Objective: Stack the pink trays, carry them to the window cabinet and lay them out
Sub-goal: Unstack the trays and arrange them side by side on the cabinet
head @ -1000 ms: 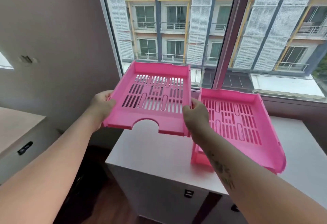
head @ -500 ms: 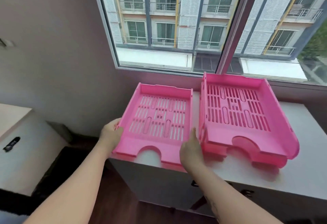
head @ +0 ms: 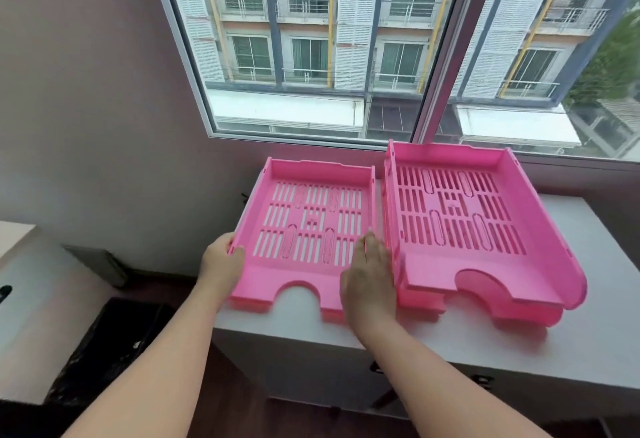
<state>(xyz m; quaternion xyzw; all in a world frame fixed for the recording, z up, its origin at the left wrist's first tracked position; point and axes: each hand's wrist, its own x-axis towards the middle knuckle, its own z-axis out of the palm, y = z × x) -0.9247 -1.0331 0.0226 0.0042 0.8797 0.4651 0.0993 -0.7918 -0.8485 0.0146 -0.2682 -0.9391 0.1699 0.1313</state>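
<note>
A single pink slotted tray (head: 304, 230) lies flat on the left end of the white window cabinet (head: 571, 344). My left hand (head: 221, 261) grips its left side wall and my right hand (head: 369, 278) grips its right front corner. Right beside it stands a stack of pink trays (head: 485, 230), the top one resting on at least one more beneath. The two lie side by side, nearly touching, with their cut-out fronts facing me.
A large window (head: 346, 57) with a slanted frame post runs just behind the trays. The cabinet's left edge drops to a dark floor. A lower white cabinet (head: 31, 299) stands at the far left by the mauve wall.
The left tray came down from mid-air onto the cabinet top beside the stack. Both hands stayed on its sides and moved down with it.
</note>
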